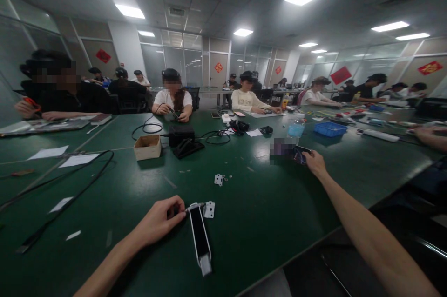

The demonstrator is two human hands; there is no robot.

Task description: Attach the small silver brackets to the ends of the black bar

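My left hand (162, 220) is closed, thumb and forefinger pinched at the end of a small metal hinge (197, 205) with a flat, drilled plate on its right. Below the hinge a long black bar with white edges (200, 236) lies on the green table, a pale block at its near end. Off to the right, my right hand (316, 164) grips the edge of a dark smartphone (301, 153) just above the tabletop; part of that area is blurred out. Between the hands, farther back, lie a loose drilled metal plate (218, 179) and several tiny rings.
An open cardboard box (147, 147) stands beside a black box-shaped device (180, 135) with cables. A blue plastic basket (330, 129) and a clear bottle (296, 128) stand at the right. A black cable (80, 194) and paper scraps lie left. People sit across the table (251, 241).
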